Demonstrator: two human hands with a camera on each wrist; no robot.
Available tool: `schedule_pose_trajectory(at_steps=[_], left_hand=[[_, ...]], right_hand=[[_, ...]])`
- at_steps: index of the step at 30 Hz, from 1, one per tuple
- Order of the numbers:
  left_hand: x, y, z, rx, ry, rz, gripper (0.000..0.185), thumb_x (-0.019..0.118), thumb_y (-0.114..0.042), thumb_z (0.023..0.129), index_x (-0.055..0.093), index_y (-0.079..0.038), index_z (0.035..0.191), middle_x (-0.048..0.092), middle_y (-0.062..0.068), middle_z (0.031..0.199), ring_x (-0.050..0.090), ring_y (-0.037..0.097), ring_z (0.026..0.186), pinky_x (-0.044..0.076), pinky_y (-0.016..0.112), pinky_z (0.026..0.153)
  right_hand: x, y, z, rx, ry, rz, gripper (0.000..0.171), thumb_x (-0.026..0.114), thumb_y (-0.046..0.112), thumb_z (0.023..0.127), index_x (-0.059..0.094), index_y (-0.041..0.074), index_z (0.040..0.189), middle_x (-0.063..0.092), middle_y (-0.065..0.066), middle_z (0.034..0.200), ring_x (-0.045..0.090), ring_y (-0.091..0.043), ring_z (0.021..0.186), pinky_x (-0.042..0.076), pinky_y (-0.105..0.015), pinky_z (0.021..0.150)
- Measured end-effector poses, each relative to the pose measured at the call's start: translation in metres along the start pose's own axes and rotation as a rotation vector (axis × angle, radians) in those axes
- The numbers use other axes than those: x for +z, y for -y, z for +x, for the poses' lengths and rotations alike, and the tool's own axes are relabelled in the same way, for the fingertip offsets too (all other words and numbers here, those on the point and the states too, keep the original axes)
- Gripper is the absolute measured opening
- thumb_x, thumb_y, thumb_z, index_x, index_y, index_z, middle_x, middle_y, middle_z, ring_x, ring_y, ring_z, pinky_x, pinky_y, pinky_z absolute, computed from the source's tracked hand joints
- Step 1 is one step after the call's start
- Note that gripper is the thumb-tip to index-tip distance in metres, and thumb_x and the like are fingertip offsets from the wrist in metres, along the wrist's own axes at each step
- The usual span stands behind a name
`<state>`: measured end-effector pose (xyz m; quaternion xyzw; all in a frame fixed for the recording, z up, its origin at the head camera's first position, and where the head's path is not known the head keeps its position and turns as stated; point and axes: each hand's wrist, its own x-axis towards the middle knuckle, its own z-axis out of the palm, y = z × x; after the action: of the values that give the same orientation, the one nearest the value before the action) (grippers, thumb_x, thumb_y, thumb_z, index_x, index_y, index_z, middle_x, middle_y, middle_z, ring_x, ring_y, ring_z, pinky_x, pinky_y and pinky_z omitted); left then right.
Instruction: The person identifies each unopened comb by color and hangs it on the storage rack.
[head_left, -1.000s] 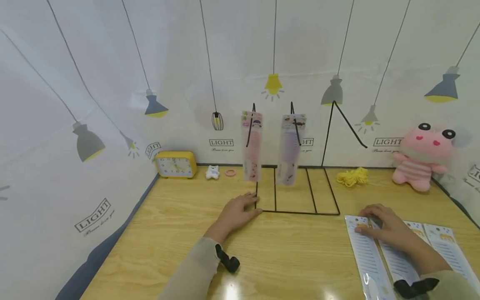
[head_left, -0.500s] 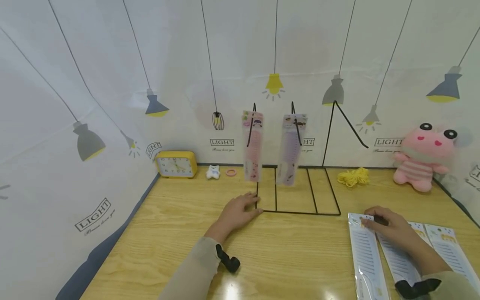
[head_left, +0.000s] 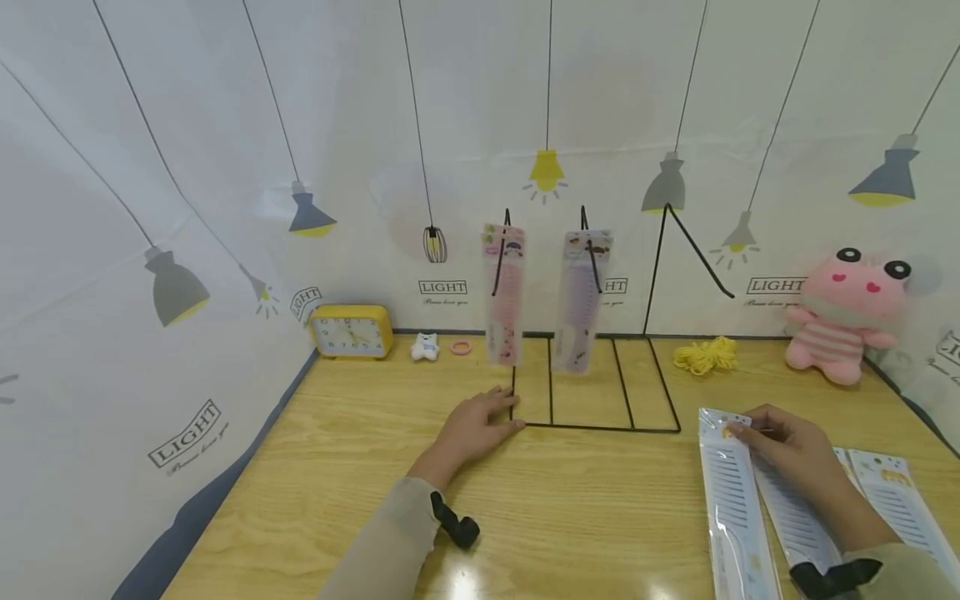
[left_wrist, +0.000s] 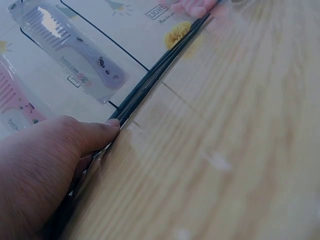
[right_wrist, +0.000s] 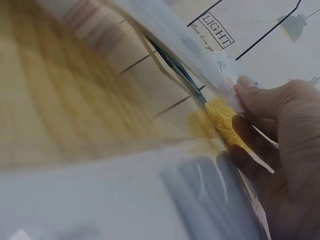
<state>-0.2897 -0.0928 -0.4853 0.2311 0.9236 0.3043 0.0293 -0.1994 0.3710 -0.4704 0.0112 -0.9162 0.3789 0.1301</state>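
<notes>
My left hand point(head_left: 474, 427) lies flat on the pale wooden counter point(head_left: 585, 508), fingers straight & relaxed, tips against the front-left corner of the black wire display rack point(head_left: 596, 425). Nothing's held in that grip; in the left wrist view the thumb point(left_wrist: 97, 134) just presses along the base wire. The forearm comes in from low left, wrist low to the wood.

Risk on this side: the rack looks light, w/ only thin base wires on the counter. If my palm lifts or shoves, I think the frame could slide or tip back, and the pink comb in clear packaging point(head_left: 504, 296) & the purple comb in clear packaging point(head_left: 579, 300), both hanging on their hooks, would swing or drop off.

Over to the right, my right hand point(head_left: 795, 454) pinches the top end of the white comb in its clear plastic sleeve point(head_left: 731, 500), thumb & fingers curled on the header, the rest of the pack running back toward me, low over the counter. The right wrist view is blurred, so I can't tell if the hang hole is free. Risks here, imo: slick plastic may slip out of a pinch this shallow, and it overlaps the two similar white comb packs point(head_left: 892, 492) just beside it, so one might drag along. The wrist is bent down, forearm from low right.
</notes>
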Motion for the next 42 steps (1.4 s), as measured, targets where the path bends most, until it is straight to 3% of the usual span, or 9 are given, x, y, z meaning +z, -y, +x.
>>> schedule_pose_trajectory(at_steps=[8,15,21,24,27,31,34,36,42], left_hand=[[0.0,-0.001,0.0,0.009,-0.006,0.004,0.057,0.059,-0.053,0.098,0.054,-0.025,0.147,0.041,-0.007,0.156,0.032,0.017,0.148,0.026,0.048,0.12],[0.001,-0.001,0.001,0.018,-0.014,0.004,0.057,0.059,-0.053,0.098,0.054,-0.025,0.147,0.042,-0.007,0.157,0.032,0.019,0.148,0.026,0.049,0.12],[0.003,-0.001,-0.002,0.033,-0.012,-0.014,0.058,0.059,-0.053,0.098,0.055,-0.022,0.147,0.043,-0.005,0.156,0.033,0.022,0.147,0.027,0.053,0.119],[0.003,-0.002,-0.002,0.035,-0.012,-0.022,0.058,0.059,-0.053,0.098,0.055,-0.022,0.147,0.043,-0.005,0.156,0.032,0.02,0.148,0.026,0.052,0.12],[0.001,-0.003,-0.001,0.04,-0.023,-0.026,0.058,0.06,-0.052,0.098,0.055,-0.021,0.146,0.044,-0.005,0.156,0.033,0.019,0.147,0.026,0.052,0.12],[0.001,0.001,-0.003,0.029,-0.023,-0.016,0.058,0.059,-0.054,0.098,0.055,-0.022,0.146,0.043,-0.006,0.156,0.033,0.019,0.147,0.027,0.052,0.119],[0.0,0.002,-0.004,0.021,-0.024,-0.013,0.058,0.059,-0.054,0.098,0.055,-0.023,0.146,0.043,-0.007,0.156,0.033,0.019,0.147,0.027,0.05,0.12],[0.0,0.002,-0.004,0.019,-0.028,-0.013,0.057,0.06,-0.053,0.097,0.056,-0.022,0.146,0.044,-0.007,0.155,0.033,0.019,0.147,0.027,0.05,0.12],[0.0,0.004,-0.001,0.042,-0.027,-0.01,0.058,0.058,-0.056,0.098,0.055,-0.025,0.147,0.043,-0.008,0.156,0.032,0.019,0.148,0.027,0.05,0.12]], right_hand=[[-0.001,0.001,-0.002,0.05,-0.038,0.031,0.031,0.075,0.042,0.09,0.076,0.011,0.093,0.074,0.014,0.092,0.06,0.002,0.078,0.047,-0.018,0.062],[-0.004,0.001,0.0,0.117,-0.041,0.06,0.04,0.07,0.05,0.092,0.075,0.012,0.102,0.073,0.011,0.091,0.057,-0.005,0.076,0.047,-0.022,0.058],[-0.017,0.015,0.004,0.195,-0.03,0.222,0.045,0.066,0.049,0.095,0.067,0.009,0.115,0.067,0.024,0.092,0.063,0.005,0.082,0.056,-0.019,0.066],[-0.033,0.04,0.01,0.085,-0.028,0.437,0.028,0.067,0.029,0.099,0.067,0.003,0.111,0.07,0.02,0.093,0.066,0.003,0.083,0.057,-0.017,0.071],[-0.05,0.078,0.018,-0.134,0.013,0.672,0.009,0.061,0.001,0.099,0.067,-0.003,0.105,0.074,0.005,0.093,0.069,-0.006,0.081,0.058,-0.019,0.071],[-0.066,0.128,0.027,-0.482,0.116,0.873,0.021,0.049,-0.026,0.092,0.063,-0.016,0.103,0.073,-0.012,0.094,0.069,-0.018,0.077,0.06,-0.026,0.067],[-0.076,0.159,0.03,-0.67,0.099,0.871,0.018,0.05,-0.029,0.089,0.061,-0.024,0.102,0.072,-0.016,0.094,0.069,-0.02,0.073,0.059,-0.024,0.066],[-0.082,0.174,0.03,-0.716,0.02,0.835,0.014,0.055,-0.027,0.088,0.06,-0.026,0.101,0.073,-0.016,0.093,0.068,-0.018,0.07,0.058,-0.021,0.064],[-0.095,0.181,0.034,-0.61,-0.281,0.551,0.01,0.065,-0.023,0.085,0.065,-0.023,0.095,0.071,-0.002,0.082,0.062,-0.01,0.061,0.052,-0.013,0.058]])
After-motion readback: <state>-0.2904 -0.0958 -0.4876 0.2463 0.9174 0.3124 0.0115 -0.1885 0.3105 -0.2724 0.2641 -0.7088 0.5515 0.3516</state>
